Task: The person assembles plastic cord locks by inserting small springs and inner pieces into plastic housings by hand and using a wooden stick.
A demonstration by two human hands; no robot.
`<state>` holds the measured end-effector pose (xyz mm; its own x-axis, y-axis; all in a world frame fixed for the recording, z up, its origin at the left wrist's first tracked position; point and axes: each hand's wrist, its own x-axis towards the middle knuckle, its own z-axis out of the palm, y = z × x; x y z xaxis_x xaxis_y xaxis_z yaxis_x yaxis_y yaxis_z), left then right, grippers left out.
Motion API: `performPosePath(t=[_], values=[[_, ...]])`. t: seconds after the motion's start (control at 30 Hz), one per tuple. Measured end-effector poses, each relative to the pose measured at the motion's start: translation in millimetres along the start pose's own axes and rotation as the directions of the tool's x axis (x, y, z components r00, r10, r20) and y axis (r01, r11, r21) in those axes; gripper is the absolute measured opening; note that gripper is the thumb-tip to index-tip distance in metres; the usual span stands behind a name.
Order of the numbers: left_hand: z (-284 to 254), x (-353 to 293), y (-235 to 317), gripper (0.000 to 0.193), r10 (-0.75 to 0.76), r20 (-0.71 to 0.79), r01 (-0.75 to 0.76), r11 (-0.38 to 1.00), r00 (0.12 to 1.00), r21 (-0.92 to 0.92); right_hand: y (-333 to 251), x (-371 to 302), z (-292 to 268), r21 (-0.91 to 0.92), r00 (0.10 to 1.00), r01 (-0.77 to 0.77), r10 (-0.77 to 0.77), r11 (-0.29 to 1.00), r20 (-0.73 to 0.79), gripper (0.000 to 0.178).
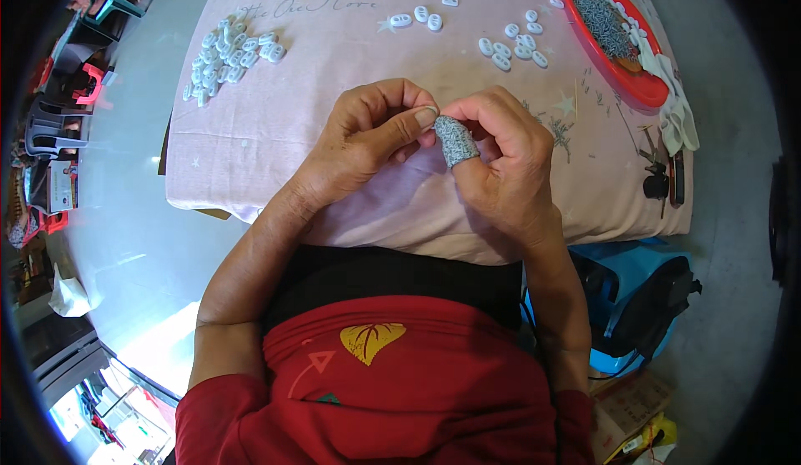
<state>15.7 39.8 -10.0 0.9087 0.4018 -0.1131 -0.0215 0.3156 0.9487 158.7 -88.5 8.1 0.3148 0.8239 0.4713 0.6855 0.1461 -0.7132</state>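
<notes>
My left hand (367, 135) and my right hand (513, 156) meet fingertip to fingertip above the near part of the table. Both are closed in a pinch, and what lies between the fingertips is too small or too hidden to name. A grey knitted finger cover (456, 141) sits on my right thumb. Ahead to the left is a heap of white oval pieces (227, 60) with holes in them. More loose white oval pieces (501, 50) lie in small groups beyond my hands. Small grey metal pieces, like screws or pins (559, 135), are scattered right of my right hand.
A red oval tray (647, 93) at the far right holds many grey screw-like pieces (602, 22) and some white ovals. A white glove (677, 110) hangs over its edge. Small dark tools (657, 183) lie at the table's right edge. A pink cloth (242, 164) covers the table.
</notes>
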Motion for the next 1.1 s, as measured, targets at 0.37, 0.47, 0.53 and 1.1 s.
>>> performPosePath(t=[0.37, 0.47, 0.53, 1.1], values=[[-4.4, 2.3, -3.7, 0.016, 0.000, -0.068, -0.005, 0.997, 0.998, -0.074, 12.8, -7.8, -21.7, -0.381, 0.992, -0.072, 0.106, 0.922, 0.069, 0.020], [-3.0, 2.8, -3.0, 0.016, 0.005, -0.070, -0.013, 0.994, 0.998, -0.110, 13.3, -9.5, -14.5, -0.444, 0.991, -0.030, 0.083, 0.896, 0.101, 0.022], [-2.6, 2.8, -2.4, 0.016, 0.007, -0.074, -0.014, 0.995, 0.997, -0.098, 14.3, -10.0, -13.5, -0.425, 0.993, -0.001, 0.051, 0.905, 0.106, 0.021], [5.1, -0.6, -7.0, 0.016, 0.067, -0.024, -0.065, 0.996, 0.997, 0.060, -0.6, -18.6, -21.8, 0.494, 0.827, -0.548, 0.525, 0.676, 0.199, 0.016]])
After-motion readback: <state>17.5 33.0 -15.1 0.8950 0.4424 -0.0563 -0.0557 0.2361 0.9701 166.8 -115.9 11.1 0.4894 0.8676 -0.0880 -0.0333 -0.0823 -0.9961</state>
